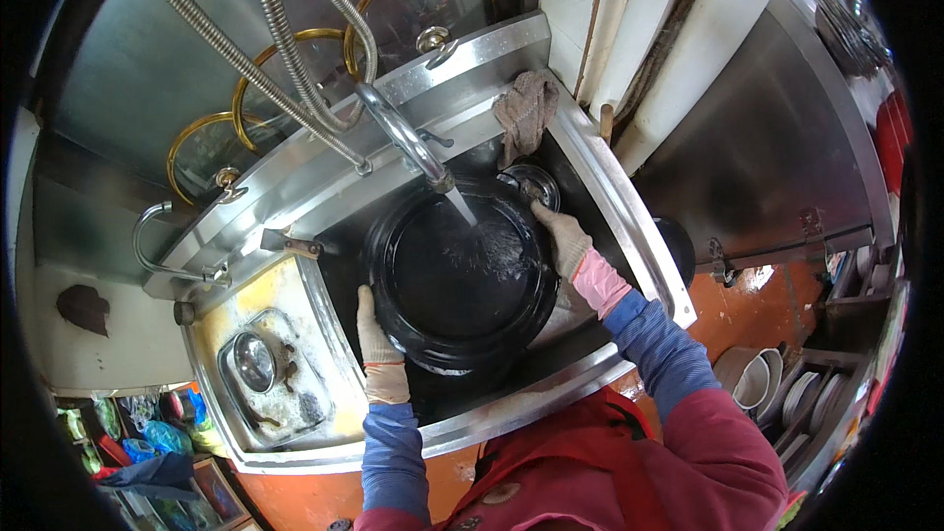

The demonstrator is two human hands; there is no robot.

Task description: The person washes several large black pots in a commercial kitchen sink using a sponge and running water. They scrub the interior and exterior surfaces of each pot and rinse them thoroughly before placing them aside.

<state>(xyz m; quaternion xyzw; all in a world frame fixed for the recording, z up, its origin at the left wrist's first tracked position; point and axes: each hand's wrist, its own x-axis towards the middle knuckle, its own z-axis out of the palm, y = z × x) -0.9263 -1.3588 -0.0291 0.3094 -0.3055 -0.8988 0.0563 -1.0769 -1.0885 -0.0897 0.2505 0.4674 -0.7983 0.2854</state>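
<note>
A large round black pot sits in the basin of a stainless steel sink. Water streams from a chrome faucet into it and ripples over its bottom. My left hand, in a pale knit glove, grips the left side of the pot's rim. On the opposite side, my right hand holds the rim with its thumb upward, in a similar glove with a pink cuff. Both hands' fingertips are partly hidden by the pot. Behind it, a round metal lid or dish is partly covered.
A brown cloth drapes over the sink's back corner. A wooden-handled cleaver lies by the divider. The left compartment holds a soapy tray with a metal bowl. Gold-rimmed glass lids stand behind; flexible metal hoses hang above.
</note>
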